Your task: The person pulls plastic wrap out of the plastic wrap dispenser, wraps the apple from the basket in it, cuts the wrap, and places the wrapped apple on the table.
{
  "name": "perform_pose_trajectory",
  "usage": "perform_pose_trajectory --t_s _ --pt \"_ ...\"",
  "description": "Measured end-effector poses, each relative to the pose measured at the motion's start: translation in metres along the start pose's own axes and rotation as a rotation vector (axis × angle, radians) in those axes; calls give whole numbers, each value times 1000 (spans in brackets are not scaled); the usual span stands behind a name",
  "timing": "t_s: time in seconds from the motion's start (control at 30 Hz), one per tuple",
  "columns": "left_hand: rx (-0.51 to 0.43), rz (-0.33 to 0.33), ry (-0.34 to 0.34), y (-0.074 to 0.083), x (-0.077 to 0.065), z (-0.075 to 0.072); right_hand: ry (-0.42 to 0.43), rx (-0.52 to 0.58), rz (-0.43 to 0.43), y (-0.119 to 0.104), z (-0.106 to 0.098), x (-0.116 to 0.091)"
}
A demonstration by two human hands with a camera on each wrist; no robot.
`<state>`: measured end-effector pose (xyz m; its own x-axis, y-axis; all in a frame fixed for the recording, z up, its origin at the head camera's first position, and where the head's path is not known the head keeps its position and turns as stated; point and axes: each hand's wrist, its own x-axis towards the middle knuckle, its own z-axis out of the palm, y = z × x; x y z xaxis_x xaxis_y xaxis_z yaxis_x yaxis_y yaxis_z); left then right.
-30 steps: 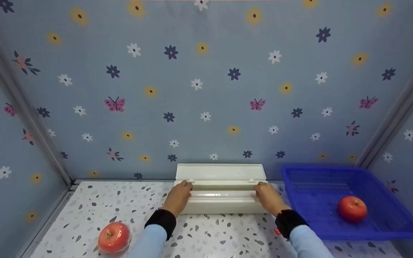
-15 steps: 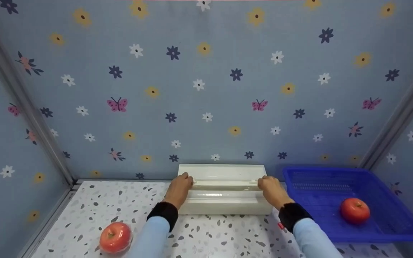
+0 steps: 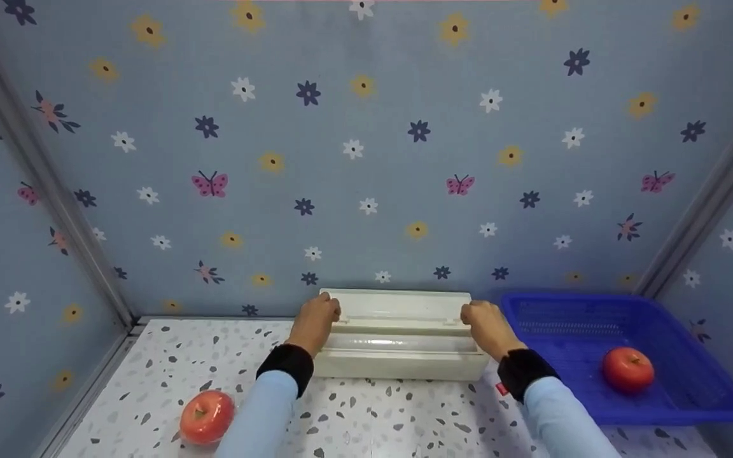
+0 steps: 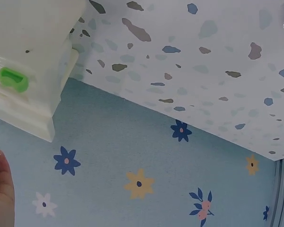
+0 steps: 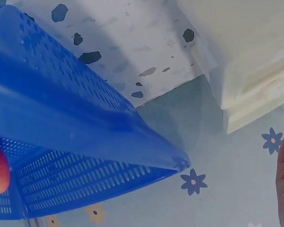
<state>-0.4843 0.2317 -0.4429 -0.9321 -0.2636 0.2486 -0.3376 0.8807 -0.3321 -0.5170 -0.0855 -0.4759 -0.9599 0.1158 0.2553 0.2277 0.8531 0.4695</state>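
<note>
Since my left hand (image 3: 314,326) and right hand (image 3: 492,326) rose from roll (image 3: 398,343) toward lid (image 3: 398,304), apparently shifting work there, I cannot tell whether either grip pinches anything.

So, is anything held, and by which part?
Cannot be told: the left hand and right hand are at ends of the long white plastic box; contact is unclear.

Speckled white tabletop (image 3: 379,416), open white box (image 3: 398,367), blue basket (image 3: 665,417), red apple (image 3: 207,417)
</note>
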Motion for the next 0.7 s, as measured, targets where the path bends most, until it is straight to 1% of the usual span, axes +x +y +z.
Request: perform_pose_trajectory --t_s 0.03,0.07,0.1,0.13,0.17,0.2,0.23,0.27,0.37,0.4,0.53,0.7 --pt "24 -5 -16 12 4 2 -2 -3 2 1 -1 0" --pt "33 5 -37 19 6 4 -10 -12 0 2 -3 1" --pt "34 15 -50 23 9 4 -18 -20 1 3 -5 1" --pt "21 30 -60 22 10 3 -22 -27 2 3 -6 1" --pt "20 30 -45 26 12 6 -26 -30 4 4 -8 1" --pt "14 51 -31 28 15 9 -30 -32 5 5 -9 2" --pt "11 75 -22 28 17 10 -31 -30 9 6 -10 2" --pt "-4 99 -26 25 17 8 -30 -28 10 7 -11 2" --pt "-17 131 -12 21 19 5 -26 -19 4 9 -15 5" --pt "-18 152 -18 19 21 3 -24 -17 3 10 -16 6" --pt "-12 151 -27 17 22 -4 -10 2 8 14 -22 10" --pt "-28 153 -25 18 23 -14 2 7 23 22 -29 15"
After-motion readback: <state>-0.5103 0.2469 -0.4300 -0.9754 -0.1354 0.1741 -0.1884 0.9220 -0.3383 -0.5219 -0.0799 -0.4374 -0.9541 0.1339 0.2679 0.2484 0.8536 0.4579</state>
